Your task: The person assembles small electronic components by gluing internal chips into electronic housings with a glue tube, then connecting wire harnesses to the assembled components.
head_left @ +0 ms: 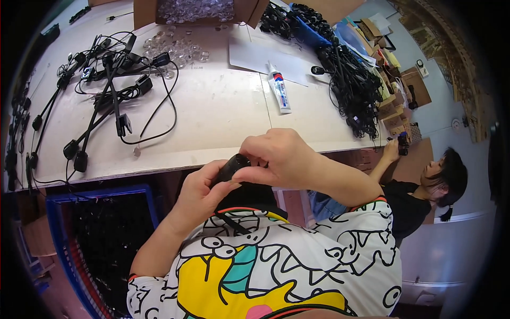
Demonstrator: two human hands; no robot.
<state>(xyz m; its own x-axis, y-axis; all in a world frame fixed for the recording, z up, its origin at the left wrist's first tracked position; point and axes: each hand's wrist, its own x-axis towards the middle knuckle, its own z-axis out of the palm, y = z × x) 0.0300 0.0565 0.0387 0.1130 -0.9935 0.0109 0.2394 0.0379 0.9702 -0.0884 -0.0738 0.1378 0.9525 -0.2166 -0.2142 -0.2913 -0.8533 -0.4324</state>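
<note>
Black and glossy, a small rounded casing (pixel 230 169) is sitting between the person's two hands, just off the near edge of the white worktable (pixel 212 119). The left hand (pixel 197 194) is gripping its lower left side, thumb and fingers closing around it. The right hand (pixel 276 159) is pinching its upper right end between thumb and curled fingers; the exact fingertip contact is being hidden by the knuckles.

Beyond the hands, a white glue tube (pixel 280 94) with blue and red markings is lying on the tabletop, its nozzle pointing away from the person and resting near a white sheet (pixel 247 53). To the left, black cable assemblies (pixel 114 87) are lying tangled. Clear discs (pixel 183 53) are spreading loosely in front of a cardboard box (pixel 145 15), which is holding more of them. To the right, a heap of black cables (pixel 353 90) is covering the table's edge. Below left, a blue crate (pixel 56 228) is standing beneath table level. Far right, a co-worker (pixel 411 204) is holding a dark item (pixel 403 144).
</note>
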